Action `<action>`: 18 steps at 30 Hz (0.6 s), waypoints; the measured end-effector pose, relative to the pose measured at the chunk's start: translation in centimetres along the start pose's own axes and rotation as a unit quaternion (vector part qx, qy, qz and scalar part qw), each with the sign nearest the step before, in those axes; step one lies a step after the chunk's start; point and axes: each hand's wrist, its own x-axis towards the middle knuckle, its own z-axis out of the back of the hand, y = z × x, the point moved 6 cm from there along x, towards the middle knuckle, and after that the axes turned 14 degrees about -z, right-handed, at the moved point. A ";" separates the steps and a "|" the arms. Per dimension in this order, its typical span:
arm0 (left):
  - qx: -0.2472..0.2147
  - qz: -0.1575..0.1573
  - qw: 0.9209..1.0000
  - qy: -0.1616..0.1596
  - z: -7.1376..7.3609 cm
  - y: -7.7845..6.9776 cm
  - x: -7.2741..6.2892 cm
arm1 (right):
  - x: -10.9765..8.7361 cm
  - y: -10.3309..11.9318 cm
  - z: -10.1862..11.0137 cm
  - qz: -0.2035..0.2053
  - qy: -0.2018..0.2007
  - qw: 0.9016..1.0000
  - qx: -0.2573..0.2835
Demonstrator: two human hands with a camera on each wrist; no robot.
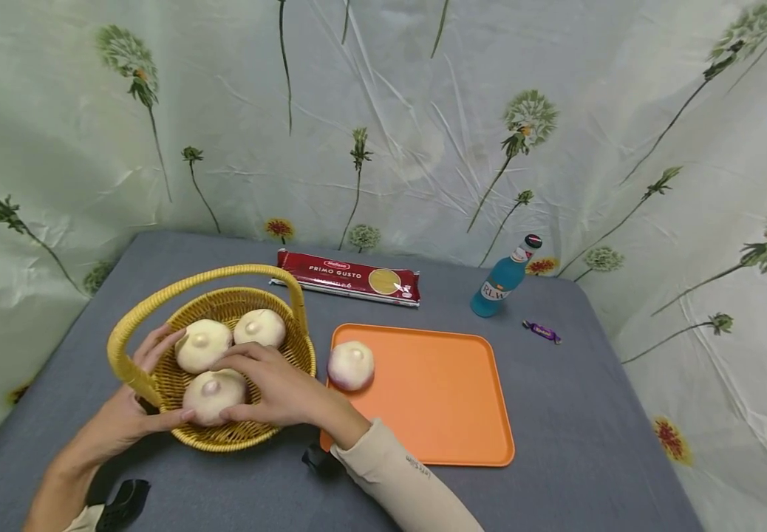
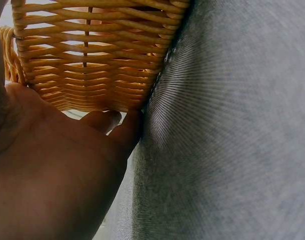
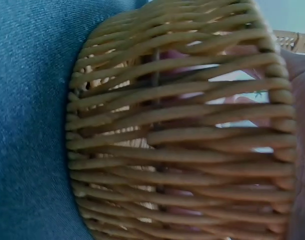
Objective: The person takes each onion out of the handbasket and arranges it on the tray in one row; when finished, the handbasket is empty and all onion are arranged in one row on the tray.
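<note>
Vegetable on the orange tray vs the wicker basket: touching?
Apart. The head view shows a strip of grey table between the vegetable on the orange tray and the wicker basket.

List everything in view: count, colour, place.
Wicker basket: one, yellow, table's left.
Turnip-like vegetables: three, whitish, in the basket.
Turnip-like vegetable: one, white and purple, on the tray's left.
Tray: one, orange, right of basket.
Primo Gusto packet: one, red, behind the tray.
RLW bottle: one, blue, beyond tray's right corner.
Wrapped candy: one, purple, right of bottle.
Tablecloth: one, grey, under tray.
Floral backdrop: one, pale, behind table.
Wrist devices: two, black, by the cuffs.
Sleeves: two, beige, on forearms.
Left hand: one, bare, over basket's left rim.
Right hand: one, bare, on nearest vegetable.
</note>
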 end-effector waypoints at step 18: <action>0.003 0.007 1.000 -0.003 0.0 0.2 -0.1 | 0.3 0.6 -1.4 -0.011 -0.018 0.997 -0.080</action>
